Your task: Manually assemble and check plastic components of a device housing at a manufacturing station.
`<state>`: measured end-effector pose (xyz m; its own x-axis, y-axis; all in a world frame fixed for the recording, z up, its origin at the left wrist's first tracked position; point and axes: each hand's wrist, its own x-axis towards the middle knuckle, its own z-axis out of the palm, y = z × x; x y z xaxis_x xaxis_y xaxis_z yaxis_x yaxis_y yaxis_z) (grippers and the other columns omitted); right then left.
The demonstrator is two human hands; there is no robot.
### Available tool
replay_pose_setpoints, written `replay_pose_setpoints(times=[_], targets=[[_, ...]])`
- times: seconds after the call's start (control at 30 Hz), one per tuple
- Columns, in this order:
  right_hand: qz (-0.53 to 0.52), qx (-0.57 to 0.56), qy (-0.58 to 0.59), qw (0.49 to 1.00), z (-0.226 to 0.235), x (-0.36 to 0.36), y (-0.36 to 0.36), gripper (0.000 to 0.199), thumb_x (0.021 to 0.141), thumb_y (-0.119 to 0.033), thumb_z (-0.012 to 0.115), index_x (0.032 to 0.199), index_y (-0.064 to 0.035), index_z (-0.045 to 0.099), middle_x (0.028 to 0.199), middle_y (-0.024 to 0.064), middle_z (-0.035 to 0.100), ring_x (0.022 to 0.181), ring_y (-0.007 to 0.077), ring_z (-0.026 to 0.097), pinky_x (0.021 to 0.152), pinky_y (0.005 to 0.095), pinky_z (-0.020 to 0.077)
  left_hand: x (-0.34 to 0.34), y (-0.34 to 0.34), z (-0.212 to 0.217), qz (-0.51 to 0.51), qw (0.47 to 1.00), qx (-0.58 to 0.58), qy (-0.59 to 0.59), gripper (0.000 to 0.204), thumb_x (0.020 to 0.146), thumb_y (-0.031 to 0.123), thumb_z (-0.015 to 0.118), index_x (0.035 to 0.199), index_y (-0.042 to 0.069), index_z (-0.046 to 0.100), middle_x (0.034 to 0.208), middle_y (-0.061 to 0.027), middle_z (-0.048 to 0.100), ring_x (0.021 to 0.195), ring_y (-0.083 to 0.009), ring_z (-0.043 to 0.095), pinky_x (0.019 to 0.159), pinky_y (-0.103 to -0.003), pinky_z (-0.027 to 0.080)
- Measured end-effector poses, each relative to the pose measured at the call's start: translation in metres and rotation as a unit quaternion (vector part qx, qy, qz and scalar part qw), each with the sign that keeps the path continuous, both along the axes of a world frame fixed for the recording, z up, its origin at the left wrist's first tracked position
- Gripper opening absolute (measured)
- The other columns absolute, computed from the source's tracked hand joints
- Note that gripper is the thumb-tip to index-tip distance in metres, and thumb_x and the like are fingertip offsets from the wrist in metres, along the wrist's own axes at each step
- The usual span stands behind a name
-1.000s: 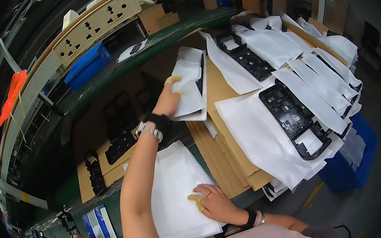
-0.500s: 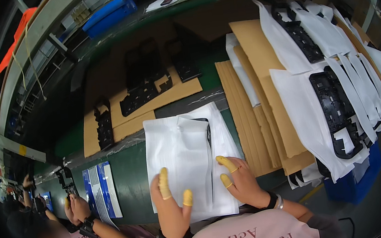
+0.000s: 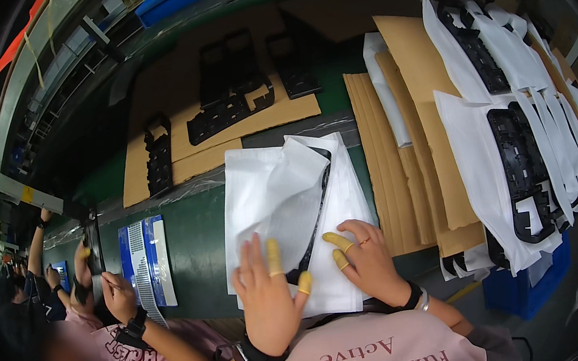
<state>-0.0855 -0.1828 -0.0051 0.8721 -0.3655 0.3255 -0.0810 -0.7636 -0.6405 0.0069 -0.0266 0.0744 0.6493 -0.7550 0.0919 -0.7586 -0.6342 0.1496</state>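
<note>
At the near edge of the surface (image 3: 190, 257), left hand (image 3: 269, 300) and right hand (image 3: 367, 261) lay open-fingered, flat on the white sleeve (image 3: 289, 209) around the black part (image 3: 314, 221); best pressed evenly, smoothing outward.

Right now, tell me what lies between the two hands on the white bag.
In the head view, a thin black part edge runs between the left hand and right hand, over the white bag.

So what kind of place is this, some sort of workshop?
Probably a factory packing line. Black plastic frames lie on cardboard sheets along a green belt, many already in white pouches, and a co-worker works alongside.
</note>
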Motion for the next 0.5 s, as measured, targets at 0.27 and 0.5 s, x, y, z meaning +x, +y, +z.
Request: replay_pose_setpoints(times=[0.27, 0.5], targets=[[-0.005, -0.006, 0.005, 1.000, -0.002, 0.001, 0.000, 0.027, 0.079, -0.013, 0.061, 0.105, -0.0047, 0.065, 0.114, 0.0103, 0.050, 0.109, 0.0285, 0.046, 0.092, 0.0410, 0.0365, 0.031, -0.008, -0.034, 0.102, 0.940, -0.244, -0.215, 0.063, 0.065, -0.006, 0.067, 0.124, 0.008, 0.050, 0.128, -0.0195, 0.043, 0.118, -0.0359, 0.041, 0.099, -0.041, 0.032], [-0.009, -0.001, -0.004, 1.000, -0.004, 0.000, 0.000, 0.021, 0.079, -0.013, 0.062, 0.095, -0.0007, 0.066, 0.115, 0.0107, 0.050, 0.110, 0.0292, 0.046, 0.093, 0.0411, 0.0362, 0.028, 0.003, -0.033, -0.154, 0.978, -0.141, -0.010, 0.024, 0.065, -0.001, 0.061, 0.087, 0.007, 0.067, 0.071, -0.0042, 0.056, 0.059, -0.0210, 0.055, 0.049, -0.033, 0.043]])
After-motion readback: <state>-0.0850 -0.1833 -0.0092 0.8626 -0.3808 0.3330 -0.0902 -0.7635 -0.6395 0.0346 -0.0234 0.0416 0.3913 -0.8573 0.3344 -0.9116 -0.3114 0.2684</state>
